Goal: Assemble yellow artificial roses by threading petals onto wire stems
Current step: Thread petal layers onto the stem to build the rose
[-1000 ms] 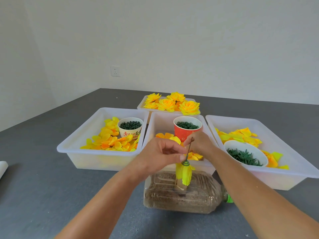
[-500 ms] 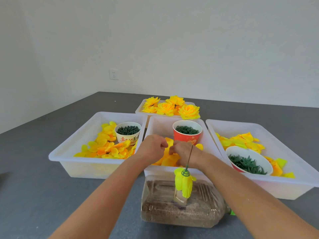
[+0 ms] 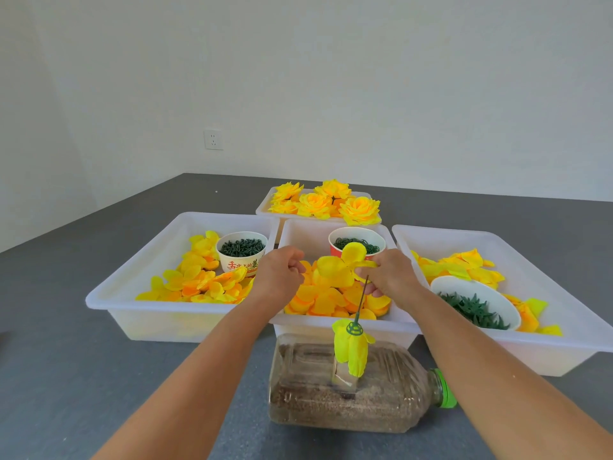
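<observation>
upright wire stem [image 3: 361, 298] before middle tray [image 3: 300, 232], red cup [image 3: 335, 250] behind, open tabletop [image 3: 66, 376] left

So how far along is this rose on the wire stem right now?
Done: finished roses fill the far tray, and the wire stem already carries an inner bud with a green collar. In hand: the right hand pinches a fresh petal piece above the wire tip; the left hand is curled beside it. Left: threading it down, plus likely more layers.

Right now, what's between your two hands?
In the head view, a yellow petal piece spans the gap from the right hand, which pinches it, toward the left hand, above the middle tray's loose petals.
</observation>
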### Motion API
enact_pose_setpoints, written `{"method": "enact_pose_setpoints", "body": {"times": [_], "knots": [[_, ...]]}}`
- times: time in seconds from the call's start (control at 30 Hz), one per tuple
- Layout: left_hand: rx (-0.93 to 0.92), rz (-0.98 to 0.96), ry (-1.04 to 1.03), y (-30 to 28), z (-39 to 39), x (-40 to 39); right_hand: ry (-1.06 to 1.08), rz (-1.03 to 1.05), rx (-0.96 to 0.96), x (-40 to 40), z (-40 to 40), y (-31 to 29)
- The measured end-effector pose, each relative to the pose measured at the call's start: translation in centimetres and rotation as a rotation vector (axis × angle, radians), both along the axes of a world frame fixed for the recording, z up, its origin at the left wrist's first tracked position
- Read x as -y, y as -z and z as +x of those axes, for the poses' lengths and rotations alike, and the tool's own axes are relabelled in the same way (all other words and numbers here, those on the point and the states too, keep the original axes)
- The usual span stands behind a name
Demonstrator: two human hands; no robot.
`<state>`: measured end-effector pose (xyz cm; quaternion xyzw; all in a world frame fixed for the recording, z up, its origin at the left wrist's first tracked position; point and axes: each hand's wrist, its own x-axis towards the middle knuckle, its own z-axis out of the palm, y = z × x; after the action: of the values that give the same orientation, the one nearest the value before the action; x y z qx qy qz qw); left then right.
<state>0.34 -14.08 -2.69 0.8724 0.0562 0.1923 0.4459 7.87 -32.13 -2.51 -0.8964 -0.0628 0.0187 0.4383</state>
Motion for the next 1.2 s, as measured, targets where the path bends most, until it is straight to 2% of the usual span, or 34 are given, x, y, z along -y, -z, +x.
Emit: {"method": "enact_pose_setpoints", "body": {"times": [0.17,0.23,0.37,0.43,0.6,0.73,0.93,1.07,1.2], "knots": [[-0.013,0.027,-0.009,0.2,0.2,0.0,0.001,-0.026,-0.064,-0.2,-0.1,0.2],[-0.047,0.07,-0.023,0.1,0.6,-0.1,0.044,-0.041,0.002,-0.3,-0.1,0.3],[-0.185,0.394,0.0,-0.4,2.4,0.1,0.198,-0.185,0.276,-0.4,0.0,0.7],[-0.261,0.543,0.062,-0.4,3.3,0.7,0.233,-0.157,0.318,-0.3,0.0,0.9],[-0.477,0.744,0.156,0.6,4.5,2.3,0.293,-0.007,0.329,-0.2,0.5,1.1],[-0.481,0.702,0.084,0.7,4.7,2.1,0.323,0.03,0.319,0.1,0.7,1.0],[-0.415,0.738,0.098,0.6,4.4,2.1,0.363,0.12,0.308,0.4,0.7,0.8],[-0.372,0.754,0.13,0.3,3.8,2.3,0.358,0.094,0.31,0.5,0.5,0.7],[-0.232,0.61,0.035,0.3,3.8,2.1,0.348,0.098,0.294,0.4,0.4,0.7]]}}
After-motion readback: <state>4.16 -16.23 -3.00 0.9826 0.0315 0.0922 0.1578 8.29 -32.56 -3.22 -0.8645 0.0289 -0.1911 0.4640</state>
